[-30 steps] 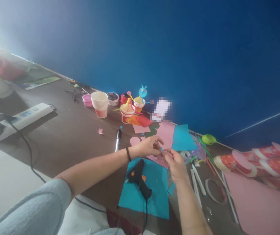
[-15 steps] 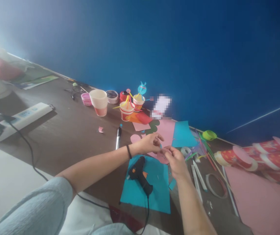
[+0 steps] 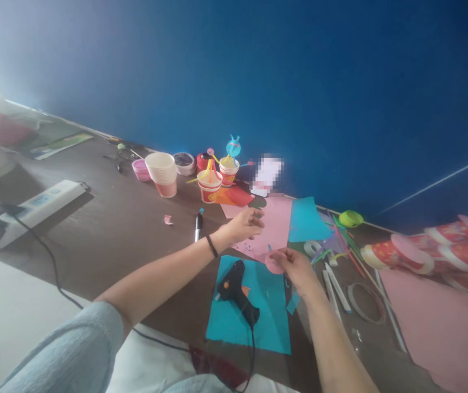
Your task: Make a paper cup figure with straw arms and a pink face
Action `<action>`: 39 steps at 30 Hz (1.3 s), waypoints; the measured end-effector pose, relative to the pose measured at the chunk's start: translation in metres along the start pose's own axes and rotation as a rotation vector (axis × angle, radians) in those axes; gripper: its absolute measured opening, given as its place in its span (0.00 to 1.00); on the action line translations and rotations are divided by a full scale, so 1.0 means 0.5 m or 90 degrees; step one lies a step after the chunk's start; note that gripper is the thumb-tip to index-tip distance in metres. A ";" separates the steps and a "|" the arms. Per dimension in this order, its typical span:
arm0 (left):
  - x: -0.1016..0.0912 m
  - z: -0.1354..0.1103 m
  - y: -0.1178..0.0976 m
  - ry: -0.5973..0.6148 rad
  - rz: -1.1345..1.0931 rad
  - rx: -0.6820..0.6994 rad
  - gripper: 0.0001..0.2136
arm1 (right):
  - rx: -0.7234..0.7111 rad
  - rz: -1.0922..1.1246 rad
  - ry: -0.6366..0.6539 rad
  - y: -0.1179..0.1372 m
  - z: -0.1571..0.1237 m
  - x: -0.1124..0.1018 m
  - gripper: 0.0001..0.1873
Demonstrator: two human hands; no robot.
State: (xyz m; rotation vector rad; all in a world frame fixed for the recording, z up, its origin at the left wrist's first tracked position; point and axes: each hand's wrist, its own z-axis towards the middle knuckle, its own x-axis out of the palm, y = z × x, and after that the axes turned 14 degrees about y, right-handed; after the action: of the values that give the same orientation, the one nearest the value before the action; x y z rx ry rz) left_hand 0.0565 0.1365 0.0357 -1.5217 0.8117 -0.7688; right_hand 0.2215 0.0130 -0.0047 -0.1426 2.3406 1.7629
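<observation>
My right hand (image 3: pixel 298 268) pinches a round pink paper disc (image 3: pixel 273 265) by its right edge. A small blue strip (image 3: pixel 270 248) sticks up from the top of the disc. My left hand (image 3: pixel 242 226), with a black band on the wrist, hovers over a pink paper sheet (image 3: pixel 277 218). Its fingers are curled loosely and apart, with nothing visible in them. Below the hands, a black hot glue gun (image 3: pixel 240 295) lies on a blue sheet (image 3: pixel 266 333), its cord running down toward me.
At the back stand stacked paper cups (image 3: pixel 162 174) and two red cups with straws, one the nearer cup (image 3: pixel 209 188). A black marker (image 3: pixel 198 226) lies left. On the right are a tape roll (image 3: pixel 367 303), pens (image 3: pixel 337 286) and red decorated cups (image 3: pixel 414 256). A power strip (image 3: pixel 39 210) lies far left.
My left hand has moved away from the disc, up and to the left, and its fingers have opened. My right hand still holds the disc, which now shows the blue strip more plainly.
</observation>
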 end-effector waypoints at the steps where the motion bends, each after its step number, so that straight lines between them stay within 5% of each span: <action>1: 0.002 0.000 0.003 0.006 0.000 -0.012 0.21 | -0.008 0.010 -0.008 0.002 -0.001 0.002 0.17; 7: 0.014 0.000 0.033 0.141 0.031 -0.083 0.24 | -0.064 0.083 -0.007 0.023 -0.006 0.022 0.19; 13: 0.024 0.000 0.042 0.174 0.014 -0.076 0.24 | -0.057 0.075 -0.002 0.041 -0.006 0.034 0.23; 17: 0.020 0.003 0.030 0.124 0.029 -0.057 0.18 | -0.045 -0.015 -0.034 0.028 -0.019 0.019 0.19; 22: 0.007 0.010 0.051 0.058 0.146 -0.056 0.17 | -0.022 -0.228 0.060 -0.014 -0.065 0.009 0.03; 28: 0.006 0.015 0.082 0.055 0.264 -0.035 0.17 | -0.009 -0.425 0.104 -0.034 -0.101 0.034 0.09; 39: 0.007 0.010 0.076 -0.036 0.559 -0.005 0.17 | 0.015 -0.585 0.157 0.012 -0.088 0.045 0.08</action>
State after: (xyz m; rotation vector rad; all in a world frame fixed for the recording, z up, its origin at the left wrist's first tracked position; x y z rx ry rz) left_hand 0.0600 0.1338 -0.0026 -1.0200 1.2986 -0.0675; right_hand 0.1937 -0.0265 0.0073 -1.2544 1.9020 1.2728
